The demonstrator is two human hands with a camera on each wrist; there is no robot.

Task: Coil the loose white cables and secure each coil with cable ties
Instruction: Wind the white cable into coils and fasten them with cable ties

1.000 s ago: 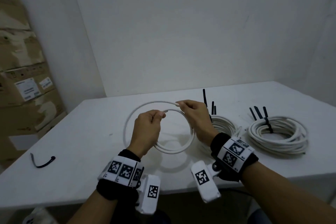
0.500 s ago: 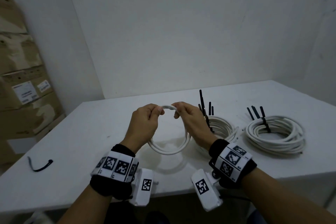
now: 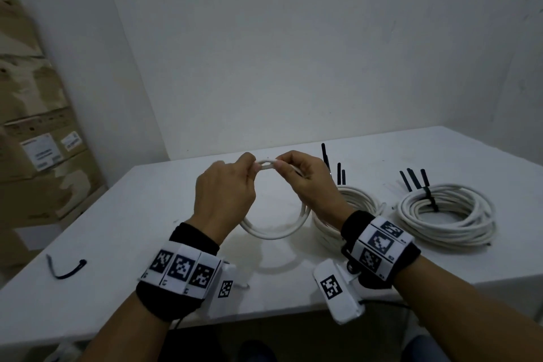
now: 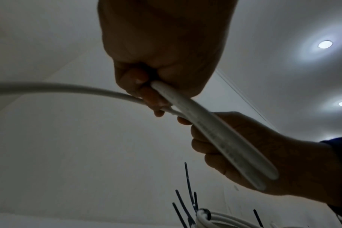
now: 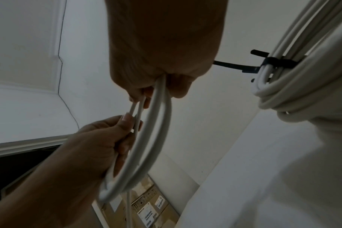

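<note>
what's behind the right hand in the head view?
The right hand covers the near part of a tied cable coil on the table; black tie tails stick up behind it. How far the coil extends under the wrist is hidden.

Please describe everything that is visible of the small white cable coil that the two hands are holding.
The small white round cable coil is smooth, plastic-looking cable wound into a few loose loops, and it carries no tie. It is held upright above the white table. The left hand and the right hand pinch its top, close together, where the strands run side by side. Its lower arc hangs near the table; contact cannot be judged.
</note>
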